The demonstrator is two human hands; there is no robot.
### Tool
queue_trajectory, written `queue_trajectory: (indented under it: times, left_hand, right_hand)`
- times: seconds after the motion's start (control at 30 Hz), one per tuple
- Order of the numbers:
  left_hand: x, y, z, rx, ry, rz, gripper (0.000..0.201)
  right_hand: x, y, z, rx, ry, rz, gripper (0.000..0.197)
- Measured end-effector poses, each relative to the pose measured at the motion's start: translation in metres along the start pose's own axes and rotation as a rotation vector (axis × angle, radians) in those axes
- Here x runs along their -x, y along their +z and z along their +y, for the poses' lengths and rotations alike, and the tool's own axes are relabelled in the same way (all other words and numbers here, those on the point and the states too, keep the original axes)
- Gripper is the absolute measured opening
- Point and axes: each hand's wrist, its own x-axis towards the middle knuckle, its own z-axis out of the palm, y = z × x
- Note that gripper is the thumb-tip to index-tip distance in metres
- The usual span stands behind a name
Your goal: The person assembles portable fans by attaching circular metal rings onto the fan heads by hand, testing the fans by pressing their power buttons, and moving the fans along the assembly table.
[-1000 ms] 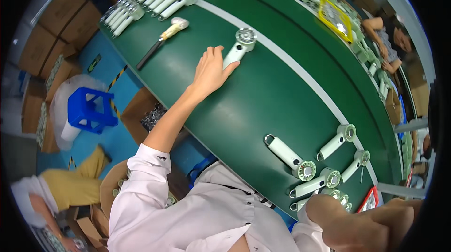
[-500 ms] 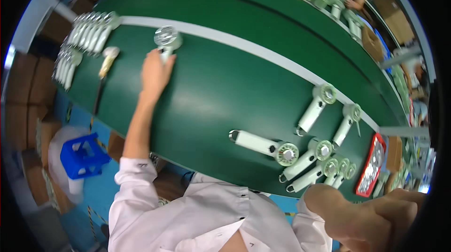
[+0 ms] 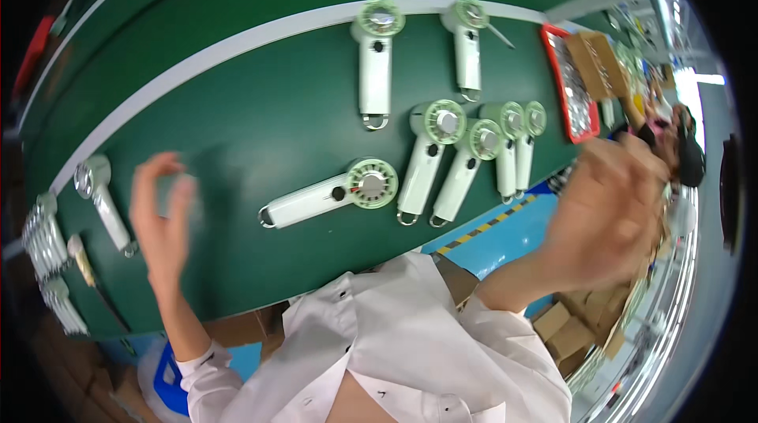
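My left hand [image 3: 162, 222] is raised over the left of the green table, fingers apart and holding nothing. Beside it lies a handheld fan [image 3: 110, 214] with a white handle and round head. Smeared by motion, my right hand [image 3: 604, 214] hovers past the table's right edge; its fingers look bent, and I cannot tell whether they hold anything. Between the hands a pale green and white fan [image 3: 316, 200] lies slantwise. To its right several more fans [image 3: 426, 162] lie in a row. Two others, a larger-looking fan [image 3: 375, 68] and a second fan [image 3: 467, 48], lie farther back.
Several fans [image 3: 47, 237] are lined up at the far left, near a tool with a yellowish body and dark cord [image 3: 84, 267]. A red tray [image 3: 564, 80] of small parts and a cardboard box [image 3: 596, 64] stand back right. A white strip [image 3: 260, 32] crosses the table.
My left hand has let go of the fan at the left and drawn back from it. The view has swung right. My right hand has risen, away from the front edge.
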Motion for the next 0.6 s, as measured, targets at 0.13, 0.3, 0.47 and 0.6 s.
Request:
queue_trajectory:
  times: [0.13,0.3,0.47,0.6]
  left_hand:
    - [0.002,0.073,0.05,-0.071,0.363,-0.506,0.065]
    - [0.006,0.11,0.056,-0.212,0.456,-0.73,0.052]
    - [0.023,0.121,0.06,-0.152,0.183,-0.542,0.043]
    - [0.029,0.126,0.055,-0.222,0.019,-0.344,0.042]
  right_hand:
    - [0.042,-0.08,0.01,1.221,0.207,0.2,0.023]
    - [0.065,-0.185,0.009,1.706,0.194,0.081,0.042]
    - [0.061,-0.213,0.026,1.64,0.36,-0.041,0.066]
    - [0.065,-0.218,0.037,1.669,0.37,-0.109,0.067]
